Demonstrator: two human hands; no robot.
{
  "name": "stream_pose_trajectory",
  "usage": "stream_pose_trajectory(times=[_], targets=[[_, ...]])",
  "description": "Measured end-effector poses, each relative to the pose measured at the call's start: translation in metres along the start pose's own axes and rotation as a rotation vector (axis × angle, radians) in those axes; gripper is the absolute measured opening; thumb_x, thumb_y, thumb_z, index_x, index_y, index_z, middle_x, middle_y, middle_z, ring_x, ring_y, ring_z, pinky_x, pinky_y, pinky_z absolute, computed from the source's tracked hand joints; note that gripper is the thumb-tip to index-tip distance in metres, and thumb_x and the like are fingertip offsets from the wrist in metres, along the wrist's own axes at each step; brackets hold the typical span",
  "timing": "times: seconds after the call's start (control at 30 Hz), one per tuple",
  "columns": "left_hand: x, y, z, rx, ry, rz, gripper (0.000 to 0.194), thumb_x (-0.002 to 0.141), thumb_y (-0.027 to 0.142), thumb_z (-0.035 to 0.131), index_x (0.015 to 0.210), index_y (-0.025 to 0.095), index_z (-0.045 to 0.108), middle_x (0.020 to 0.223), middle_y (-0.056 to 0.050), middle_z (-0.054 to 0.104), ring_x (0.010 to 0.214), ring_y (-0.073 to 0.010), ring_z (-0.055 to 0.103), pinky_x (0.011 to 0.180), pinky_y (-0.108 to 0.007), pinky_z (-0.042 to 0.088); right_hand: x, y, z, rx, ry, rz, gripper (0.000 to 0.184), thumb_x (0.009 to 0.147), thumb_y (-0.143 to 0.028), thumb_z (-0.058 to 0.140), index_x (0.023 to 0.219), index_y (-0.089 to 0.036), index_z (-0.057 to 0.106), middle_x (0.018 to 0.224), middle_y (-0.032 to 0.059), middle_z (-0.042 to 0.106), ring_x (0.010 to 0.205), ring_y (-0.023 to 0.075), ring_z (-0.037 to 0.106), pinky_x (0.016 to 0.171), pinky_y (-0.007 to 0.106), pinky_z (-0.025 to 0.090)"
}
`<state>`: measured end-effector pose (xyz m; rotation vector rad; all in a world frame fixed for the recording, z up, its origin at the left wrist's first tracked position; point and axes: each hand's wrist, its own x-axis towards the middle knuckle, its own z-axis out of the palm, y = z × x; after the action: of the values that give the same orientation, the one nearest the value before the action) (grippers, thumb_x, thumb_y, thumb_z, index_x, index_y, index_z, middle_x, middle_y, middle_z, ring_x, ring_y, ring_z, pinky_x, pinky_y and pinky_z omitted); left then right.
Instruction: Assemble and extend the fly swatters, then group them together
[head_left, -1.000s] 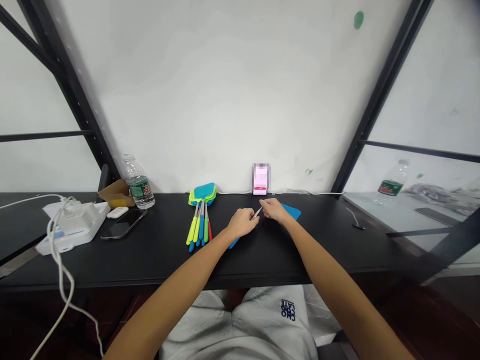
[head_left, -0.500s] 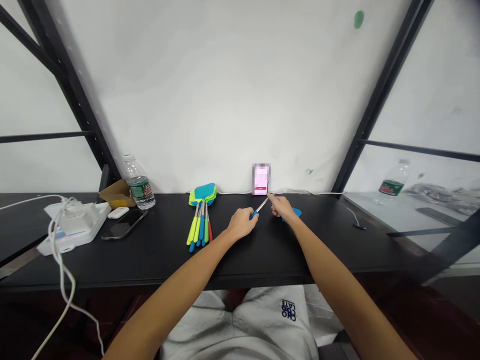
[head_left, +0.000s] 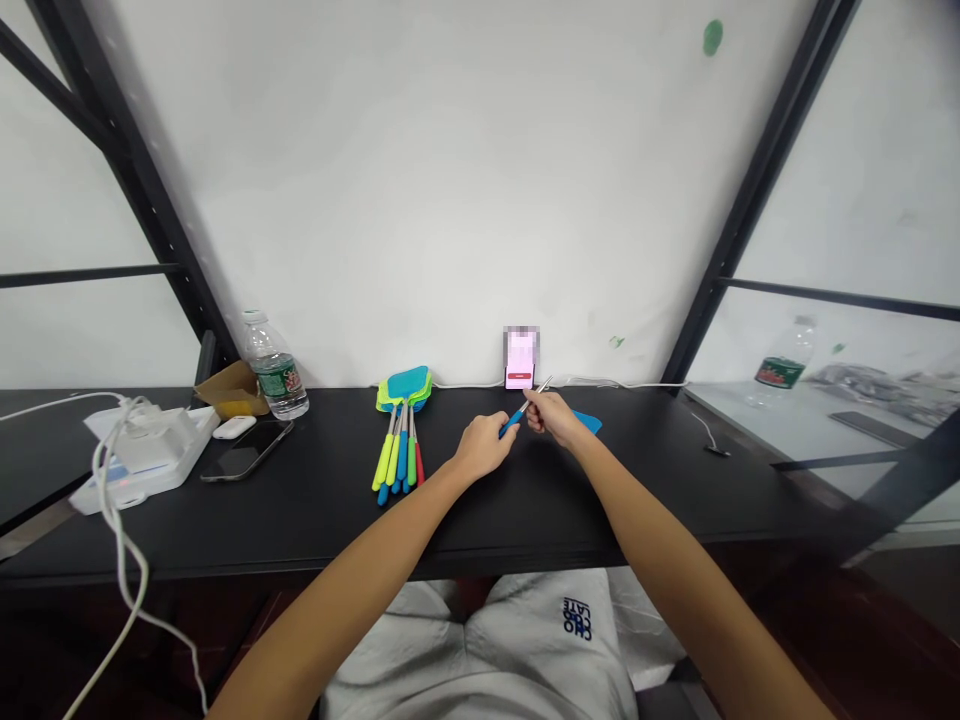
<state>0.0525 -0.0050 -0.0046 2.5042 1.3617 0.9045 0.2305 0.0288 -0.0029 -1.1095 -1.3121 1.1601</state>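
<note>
My left hand (head_left: 484, 445) is wrapped round the blue grip of a fly swatter handle (head_left: 511, 424). The handle's thin metal rod slants up and to the right. My right hand (head_left: 553, 415) is closed with thumb and forefinger pinching this rod, whose tip shows just past the fingers. A blue swatter head (head_left: 589, 421) shows behind the right wrist, partly covered; whether the right hand touches it I cannot tell. On the left lies a stack of fly swatters (head_left: 405, 385) with blue and yellow-green heads and handles in several colours.
An upright phone (head_left: 520, 360) with a lit screen leans on the wall. Further left are a water bottle (head_left: 277, 375), a dark phone (head_left: 247, 450), a white case (head_left: 234, 427), a cardboard box (head_left: 232, 388) and a power strip with cables (head_left: 150, 460). Black frame posts flank the table.
My right hand has shifted slightly left onto the metal rod, and its pointing fingers have closed in a pinch. More of the rod now shows beyond the fingers. My left hand keeps its grip.
</note>
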Motion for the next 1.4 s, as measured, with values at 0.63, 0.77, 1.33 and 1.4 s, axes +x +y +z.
stream_pose_trajectory(times=[0.63,0.77,1.33,1.4], targets=[[0.0,-0.002,0.002,-0.027,-0.011,0.026,0.037,0.095,0.044,0.039,0.081,0.021,0.064,0.072,-0.003,0.064,0.065,-0.016,0.056,0.058,-0.026,0.029,0.014,0.001,-0.033,0.06,0.384,0.005,0.041,0.085,-0.048,0.053,0.063,-0.024,0.029,0.046,-0.0047,0.036,0.037,0.0088,0.037,0.034,0.023,0.025],[0.0,-0.003,0.002,-0.033,-0.008,0.03,0.036,0.094,0.044,0.04,0.08,0.021,0.063,0.07,-0.002,0.062,0.062,-0.0153,0.054,0.057,-0.026,0.028,0.015,0.001,-0.036,0.111,0.426,0.011,0.04,0.086,-0.046,0.053,0.063,-0.024,0.029,0.046,-0.0048,0.036,0.036,0.0083,0.036,0.033,0.022,0.023],[0.0,-0.006,0.004,0.044,-0.024,-0.021,0.034,0.095,0.039,0.038,0.079,0.021,0.063,0.075,-0.004,0.065,0.071,-0.0174,0.06,0.059,-0.026,0.032,0.016,-0.005,-0.063,0.24,0.744,-0.021,0.032,0.086,-0.035,0.052,0.064,-0.022,0.032,0.045,-0.0062,0.034,0.036,0.0069,0.032,0.03,0.019,0.021],[0.0,-0.006,0.004,0.041,-0.025,-0.037,0.032,0.095,0.037,0.039,0.08,0.021,0.062,0.077,-0.004,0.066,0.073,-0.0176,0.061,0.061,-0.026,0.034,0.017,-0.004,-0.064,0.25,0.758,-0.01,0.032,0.087,-0.034,0.051,0.063,-0.022,0.033,0.045,-0.0061,0.034,0.036,0.0069,0.032,0.03,0.019,0.021]])
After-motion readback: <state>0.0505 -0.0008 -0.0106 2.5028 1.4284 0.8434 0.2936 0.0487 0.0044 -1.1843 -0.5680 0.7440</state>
